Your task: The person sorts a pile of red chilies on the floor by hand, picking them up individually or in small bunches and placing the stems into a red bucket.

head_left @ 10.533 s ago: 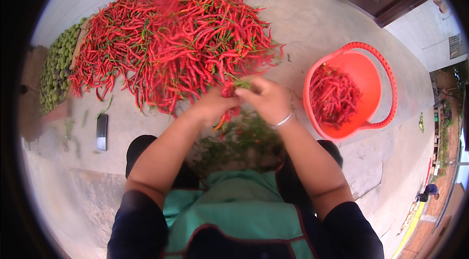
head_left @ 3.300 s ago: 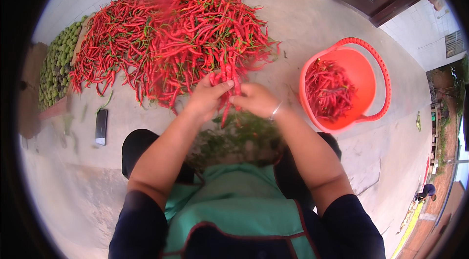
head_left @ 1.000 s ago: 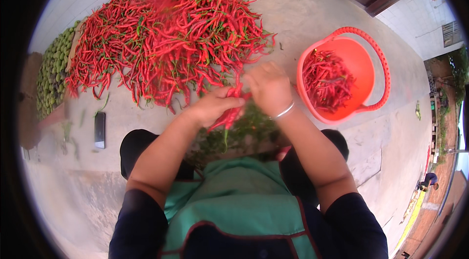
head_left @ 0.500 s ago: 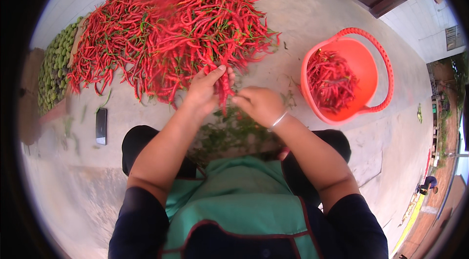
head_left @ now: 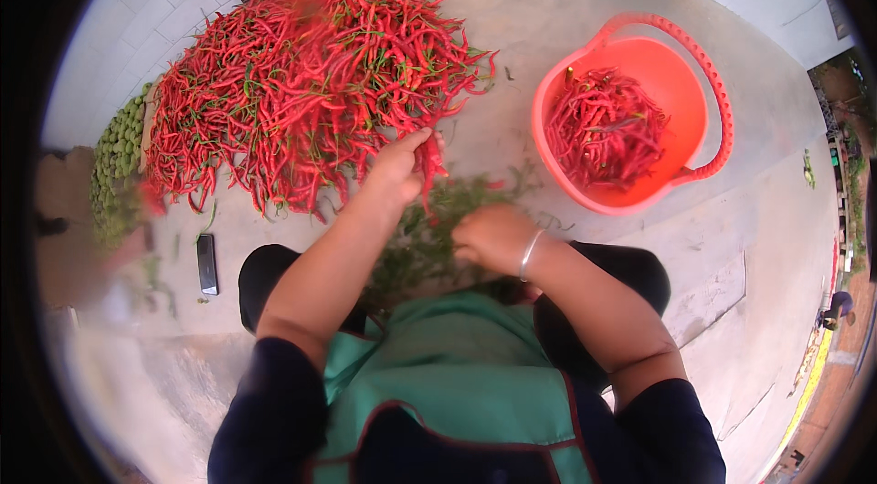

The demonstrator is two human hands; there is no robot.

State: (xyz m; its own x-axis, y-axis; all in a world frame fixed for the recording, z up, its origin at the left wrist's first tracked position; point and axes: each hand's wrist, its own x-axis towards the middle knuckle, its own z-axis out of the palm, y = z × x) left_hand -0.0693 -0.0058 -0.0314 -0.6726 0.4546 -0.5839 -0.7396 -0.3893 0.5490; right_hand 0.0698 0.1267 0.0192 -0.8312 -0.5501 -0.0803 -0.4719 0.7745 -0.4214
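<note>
A big heap of red chili peppers (head_left: 301, 82) with green stalks lies on the concrete ground ahead of me. My left hand (head_left: 402, 164) reaches to the heap's near edge and grips a few red chilies (head_left: 429, 175) that hang down from it. My right hand (head_left: 489, 237), with a metal bangle at the wrist, is curled low over a pile of green stalks (head_left: 416, 242) between my knees; what it holds is hidden. An orange plastic basket (head_left: 703, 100) at the right holds red chilies.
A dark phone (head_left: 207, 263) lies on the ground at my left. A row of green fruits (head_left: 114, 155) runs along the left edge of the heap. A white brick wall and a dark wooden door stand behind the heap. I wear a green apron.
My left hand has stretched forward to the heap's edge. My right hand has drawn back toward my lap, over the green stalks.
</note>
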